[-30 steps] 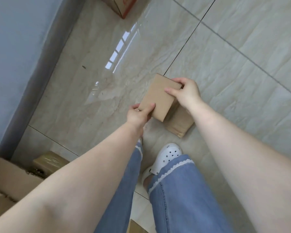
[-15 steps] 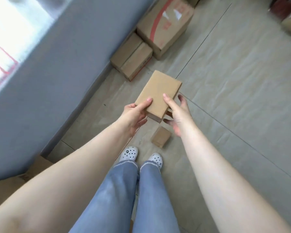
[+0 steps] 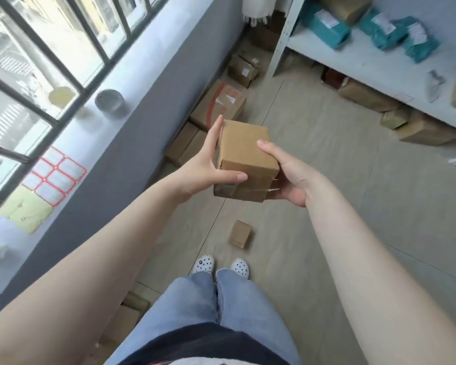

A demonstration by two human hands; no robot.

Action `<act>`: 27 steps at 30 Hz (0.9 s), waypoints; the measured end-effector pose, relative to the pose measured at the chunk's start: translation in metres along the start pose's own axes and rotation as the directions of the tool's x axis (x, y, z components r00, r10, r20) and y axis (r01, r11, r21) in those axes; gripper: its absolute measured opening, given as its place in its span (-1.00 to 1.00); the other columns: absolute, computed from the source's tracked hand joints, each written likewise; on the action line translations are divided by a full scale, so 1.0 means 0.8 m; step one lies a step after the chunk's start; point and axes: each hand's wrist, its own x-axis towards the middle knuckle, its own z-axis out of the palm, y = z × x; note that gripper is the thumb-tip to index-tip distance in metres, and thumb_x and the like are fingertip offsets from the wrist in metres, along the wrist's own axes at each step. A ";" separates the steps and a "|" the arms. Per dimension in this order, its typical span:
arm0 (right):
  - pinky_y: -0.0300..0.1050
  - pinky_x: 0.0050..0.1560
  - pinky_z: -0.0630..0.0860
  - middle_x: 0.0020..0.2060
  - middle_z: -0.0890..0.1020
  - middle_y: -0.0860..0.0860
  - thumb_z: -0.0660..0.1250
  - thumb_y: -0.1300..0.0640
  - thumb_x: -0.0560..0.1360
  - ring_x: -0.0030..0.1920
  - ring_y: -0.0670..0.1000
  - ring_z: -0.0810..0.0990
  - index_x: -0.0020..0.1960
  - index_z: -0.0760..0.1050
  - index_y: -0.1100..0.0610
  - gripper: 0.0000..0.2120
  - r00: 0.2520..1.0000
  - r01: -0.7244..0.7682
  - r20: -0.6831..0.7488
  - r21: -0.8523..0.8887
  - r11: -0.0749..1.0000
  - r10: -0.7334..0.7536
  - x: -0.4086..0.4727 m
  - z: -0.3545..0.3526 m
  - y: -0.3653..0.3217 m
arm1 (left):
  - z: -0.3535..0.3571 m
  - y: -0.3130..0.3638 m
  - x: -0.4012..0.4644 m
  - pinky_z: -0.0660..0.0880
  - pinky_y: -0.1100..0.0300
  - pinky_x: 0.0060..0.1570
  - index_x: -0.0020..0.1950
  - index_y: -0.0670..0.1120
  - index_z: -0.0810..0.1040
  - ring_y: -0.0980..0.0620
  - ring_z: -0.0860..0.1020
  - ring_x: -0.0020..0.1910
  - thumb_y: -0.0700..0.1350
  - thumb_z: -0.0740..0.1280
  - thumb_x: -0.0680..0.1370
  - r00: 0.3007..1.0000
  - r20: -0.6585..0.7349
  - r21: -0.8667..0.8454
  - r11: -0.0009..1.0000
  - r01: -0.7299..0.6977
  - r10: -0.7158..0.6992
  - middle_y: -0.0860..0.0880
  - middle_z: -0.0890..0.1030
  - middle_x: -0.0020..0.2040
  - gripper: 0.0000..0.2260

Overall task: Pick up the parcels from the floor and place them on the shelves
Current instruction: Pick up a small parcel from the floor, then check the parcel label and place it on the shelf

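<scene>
A brown cardboard box point(image 3: 244, 154) is held in front of me at about waist height, above the floor. My left hand point(image 3: 204, 164) grips its left side, thumb across the front face. My right hand point(image 3: 287, 175) cups its right side and underside, thumb on top. A smaller brown parcel point(image 3: 240, 234) lies on the tiled floor just ahead of my white shoes. The grey metal shelf point(image 3: 353, 61) stands at the upper right, with teal bagged parcels point(image 3: 387, 30) on it.
More cardboard boxes point(image 3: 221, 106) line the grey wall under the window sill point(image 3: 71, 133) on the left. Brown parcels point(image 3: 427, 130) sit on the floor beneath the shelf. A shelf upright point(image 3: 284, 35) stands ahead.
I have straightened up and the box has risen with both hands. My right hand has closed onto its side. The view now takes in the shelf and the window.
</scene>
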 end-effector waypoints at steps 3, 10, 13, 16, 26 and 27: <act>0.12 0.03 0.63 0.03 0.69 0.13 0.30 -0.37 0.39 0.00 0.13 0.68 0.11 0.60 0.03 -0.47 0.998 0.053 -0.029 0.001 0.999 -0.053 -0.030 0.005 -0.009 | 0.011 0.033 -0.011 0.51 0.15 0.25 0.58 0.20 0.09 0.02 0.42 0.38 -0.01 0.53 0.29 0.997 -0.015 -0.070 0.995 -0.073 0.072 0.05 0.27 0.45 -0.04; 0.06 0.45 0.29 0.46 0.38 -0.10 0.37 -0.36 0.33 0.43 -0.11 0.35 0.49 0.26 -0.18 -0.21 0.872 0.476 -0.110 -0.037 0.878 -0.477 -0.081 0.012 -0.011 | 0.021 0.080 -0.019 0.54 -0.07 0.20 0.46 0.19 0.33 -0.01 0.57 0.26 0.11 0.51 0.29 0.995 -0.076 -0.179 0.983 0.044 -0.059 0.04 0.53 0.33 -0.24; 0.00 0.38 0.40 0.44 0.42 -0.10 0.48 -0.17 0.35 0.41 -0.09 0.41 0.33 0.34 -0.34 -0.39 0.808 0.584 -0.049 -0.067 0.809 -0.587 -0.092 0.012 -0.008 | 0.020 0.095 -0.022 0.56 -0.05 0.08 0.41 0.21 0.38 0.00 0.59 0.20 0.20 0.49 0.28 0.989 -0.078 -0.194 0.975 0.111 -0.128 0.06 0.58 0.31 -0.29; -0.10 0.13 0.57 0.35 0.51 -0.12 0.46 0.00 0.44 0.24 -0.08 0.57 0.38 0.38 -0.20 -0.44 0.805 0.591 -0.060 -0.009 0.806 -0.591 -0.102 0.016 -0.013 | 0.023 0.111 -0.029 0.47 -0.02 -0.04 0.31 0.23 0.47 -0.05 0.58 0.08 0.26 0.46 0.30 0.985 -0.040 -0.133 0.978 0.159 -0.165 0.05 0.62 0.19 -0.41; 0.22 0.29 0.48 0.12 0.65 -0.17 0.42 -0.11 0.44 0.16 -0.07 0.61 0.27 0.47 -0.14 -0.59 0.819 0.565 -0.103 -0.030 0.825 -0.564 -0.125 0.021 -0.037 | 0.007 0.136 -0.047 0.42 -0.20 0.31 0.38 0.27 0.42 -0.11 0.56 0.28 0.22 0.49 0.27 0.987 0.040 -0.053 0.986 0.160 -0.158 0.03 0.60 0.31 -0.32; 0.20 0.33 0.44 0.19 0.62 -0.16 0.43 -0.14 0.41 0.22 -0.08 0.57 0.34 0.43 -0.13 -0.48 0.815 0.570 -0.087 -0.047 0.820 -0.572 -0.125 0.022 -0.037 | 0.006 0.139 -0.047 0.45 -0.19 0.29 0.37 0.22 0.44 -0.13 0.58 0.26 0.24 0.47 0.25 0.984 0.023 -0.053 0.983 0.177 -0.176 -0.03 0.62 0.29 -0.31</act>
